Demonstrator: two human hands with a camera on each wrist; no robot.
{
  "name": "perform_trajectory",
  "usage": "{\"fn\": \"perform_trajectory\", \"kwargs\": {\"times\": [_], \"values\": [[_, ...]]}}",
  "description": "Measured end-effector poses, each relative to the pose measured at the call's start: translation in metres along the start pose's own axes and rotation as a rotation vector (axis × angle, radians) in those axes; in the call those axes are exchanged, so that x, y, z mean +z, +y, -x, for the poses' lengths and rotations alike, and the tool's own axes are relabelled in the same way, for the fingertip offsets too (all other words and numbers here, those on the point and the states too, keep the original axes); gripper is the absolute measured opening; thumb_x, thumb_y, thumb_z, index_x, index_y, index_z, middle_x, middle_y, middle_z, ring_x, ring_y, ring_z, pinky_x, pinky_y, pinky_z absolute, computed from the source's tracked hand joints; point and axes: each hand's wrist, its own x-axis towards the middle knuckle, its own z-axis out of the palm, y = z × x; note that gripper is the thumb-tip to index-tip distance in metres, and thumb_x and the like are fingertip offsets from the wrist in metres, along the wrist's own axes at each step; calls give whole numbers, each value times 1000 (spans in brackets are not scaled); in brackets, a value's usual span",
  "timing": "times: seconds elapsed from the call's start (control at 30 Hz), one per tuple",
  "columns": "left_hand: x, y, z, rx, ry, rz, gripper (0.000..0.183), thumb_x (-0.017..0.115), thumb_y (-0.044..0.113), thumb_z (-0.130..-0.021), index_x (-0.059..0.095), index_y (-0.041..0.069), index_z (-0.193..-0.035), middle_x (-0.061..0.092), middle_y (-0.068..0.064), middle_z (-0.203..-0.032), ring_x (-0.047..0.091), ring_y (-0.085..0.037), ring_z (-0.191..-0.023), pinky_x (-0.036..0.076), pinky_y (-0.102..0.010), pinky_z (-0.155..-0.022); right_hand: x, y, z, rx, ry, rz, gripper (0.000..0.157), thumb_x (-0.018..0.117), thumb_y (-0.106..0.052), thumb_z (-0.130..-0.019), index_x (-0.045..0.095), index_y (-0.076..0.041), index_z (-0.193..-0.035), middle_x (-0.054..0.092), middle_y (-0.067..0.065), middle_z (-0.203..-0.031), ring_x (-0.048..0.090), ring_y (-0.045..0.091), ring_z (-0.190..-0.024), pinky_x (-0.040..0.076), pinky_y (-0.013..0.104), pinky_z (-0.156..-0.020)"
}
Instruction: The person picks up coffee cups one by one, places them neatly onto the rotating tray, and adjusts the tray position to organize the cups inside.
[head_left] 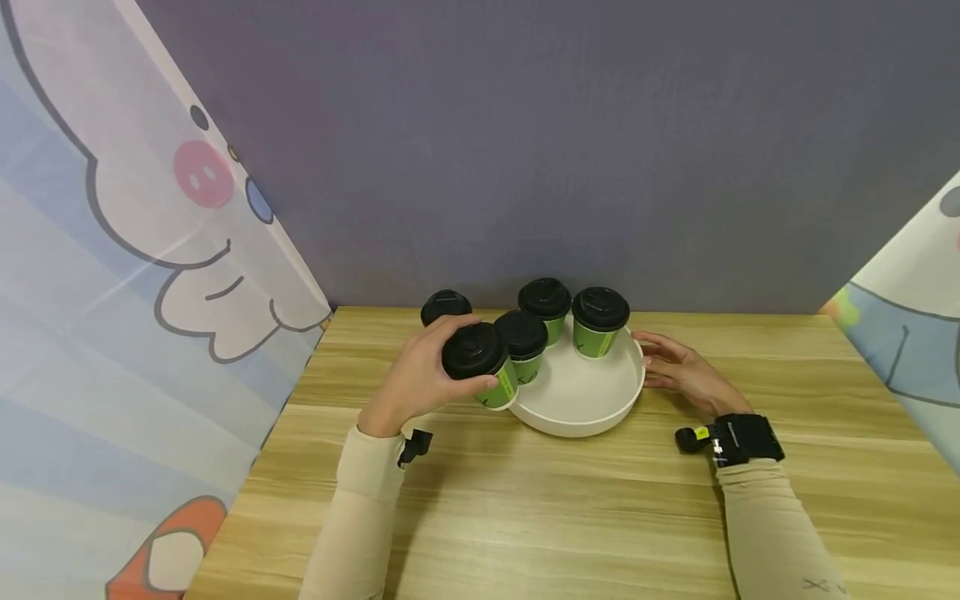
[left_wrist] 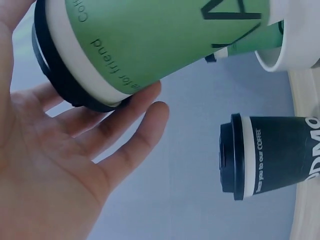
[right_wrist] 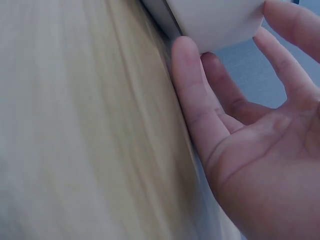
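My left hand [head_left: 420, 375] grips a green paper coffee cup [head_left: 500, 388] with a black lid, fingers and thumb around its upper part. It hangs over the left rim of a round white tray [head_left: 573, 427], tilted in the left wrist view. Three more green lidded cups are at the tray: one at the left [head_left: 528, 367], one at the back [head_left: 553, 329] and one at the back right [head_left: 592, 342]. My right hand [head_left: 686, 375] touches the tray's right wall with extended fingertips [right_wrist: 186, 50], low by the table in the right wrist view.
A black-lidded dark cup [left_wrist: 280, 150] stands on the wooden table [head_left: 525, 517] behind my left hand, left of the tray. A grey wall [head_left: 525, 150] rises at the table's back edge. Cartoon-printed curtains [head_left: 97, 333] hang at the left and right.
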Motion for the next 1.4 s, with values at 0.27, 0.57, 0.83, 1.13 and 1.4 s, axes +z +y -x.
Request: {"fn": "perform_trajectory", "kwargs": {"times": [0.27,0.57,0.83,1.13,1.4], "values": [[12,7,-7,50,21,24,82,84,60,-76,54,29,-145,60,7,-138,59,-15,-127,52,-44,-103,-5,-2,4,-16,-21,50,69,62,-10,-103,28,-13,-163,44,13,-146,65,4,-114,58,27,-92],[23,13,-6,52,25,-12,85,85,59,-76,53,26,-147,57,7,-144,55,-15,-134,48,-45,-110,-3,2,2,-20,-71,68,76,60,-3,-101,20,-15,-165,27,34,-155,60,3,-120,55,24,-95],[31,16,-6,77,59,-41,87,84,61,-75,52,27,-149,56,5,-146,55,-15,-135,48,-44,-110,-2,2,0,-28,-84,100,78,61,-3,-101,16,-10,-164,29,36,-152,61,2,-118,55,22,-95],[41,19,-7,107,78,-60,89,85,60,-74,52,26,-149,57,4,-145,53,-15,-137,46,-44,-113,-1,2,-1,-11,-122,135,83,63,-4,-100,10,-6,-164,28,38,-156,59,1,-118,53,19,-95],[48,21,-10,129,81,-81,87,86,58,-75,53,23,-147,57,3,-146,50,-20,-138,38,-49,-118,-5,3,1,-11,-141,157,86,63,-5,-100,6,-6,-164,27,38,-156,59,1,-116,51,18,-95]]}}
